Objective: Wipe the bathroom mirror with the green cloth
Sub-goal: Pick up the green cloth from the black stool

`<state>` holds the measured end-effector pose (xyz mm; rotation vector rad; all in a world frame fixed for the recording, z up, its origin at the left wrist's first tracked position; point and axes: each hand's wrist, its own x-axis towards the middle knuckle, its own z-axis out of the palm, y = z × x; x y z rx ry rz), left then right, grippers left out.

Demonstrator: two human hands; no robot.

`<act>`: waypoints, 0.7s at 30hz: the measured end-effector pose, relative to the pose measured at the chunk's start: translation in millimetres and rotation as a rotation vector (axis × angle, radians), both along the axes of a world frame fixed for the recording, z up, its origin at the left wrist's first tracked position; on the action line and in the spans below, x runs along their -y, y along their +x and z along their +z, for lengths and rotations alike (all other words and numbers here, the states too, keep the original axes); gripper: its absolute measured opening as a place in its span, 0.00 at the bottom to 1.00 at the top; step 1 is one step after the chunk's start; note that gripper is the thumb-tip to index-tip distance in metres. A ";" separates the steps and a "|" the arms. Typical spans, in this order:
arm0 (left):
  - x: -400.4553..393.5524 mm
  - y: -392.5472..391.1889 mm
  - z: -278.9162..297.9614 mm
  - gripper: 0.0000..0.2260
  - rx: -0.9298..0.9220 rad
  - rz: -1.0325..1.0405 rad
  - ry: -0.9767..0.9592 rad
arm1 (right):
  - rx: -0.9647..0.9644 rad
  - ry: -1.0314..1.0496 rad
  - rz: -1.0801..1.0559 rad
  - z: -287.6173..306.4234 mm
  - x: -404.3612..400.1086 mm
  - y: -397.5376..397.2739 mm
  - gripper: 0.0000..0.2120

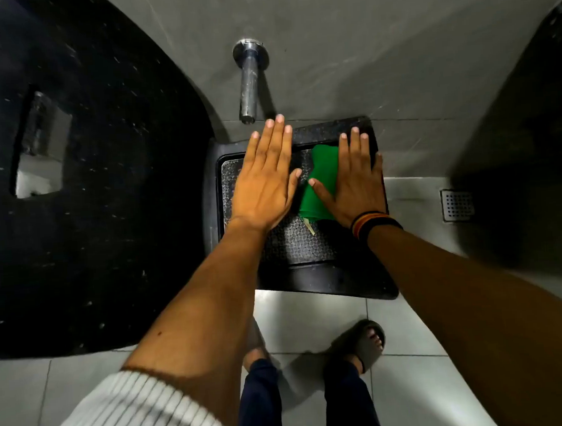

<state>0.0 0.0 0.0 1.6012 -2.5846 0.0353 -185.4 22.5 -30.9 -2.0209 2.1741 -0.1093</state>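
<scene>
Green cloth: folded on black stool, pinned under flat right hand; left hand open, empty. Neither grip closed. Risk: cloth slides off when lifted ungrasped; mirror unseen.

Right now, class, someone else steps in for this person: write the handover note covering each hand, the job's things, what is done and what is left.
Left hand: open, flat, fingers spread over the black stool, holding nothing.
Right hand: open, palm down on the green cloth, not gripping it.
The cloth lies folded on the stool's woven top, below the wall spout.
No mirror is in view, so nothing shows any wiping done.
Left: pick up the cloth, go to the mirror, wipe it.
</scene>
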 end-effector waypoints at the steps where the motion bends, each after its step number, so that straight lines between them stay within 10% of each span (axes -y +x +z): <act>1: 2.4 -0.6 -6.5 0.30 0.014 0.009 -0.006 | -0.010 0.038 -0.021 -6.9 3.4 2.9 0.48; 12: 9.3 -2.3 -47.6 0.30 0.011 -0.035 0.009 | 0.027 0.285 -0.228 -65.3 34.9 29.6 0.54; 21: 22.7 -3.1 -31.8 0.30 0.012 -0.048 -0.022 | -0.083 0.231 -0.191 -59.0 42.5 22.9 0.29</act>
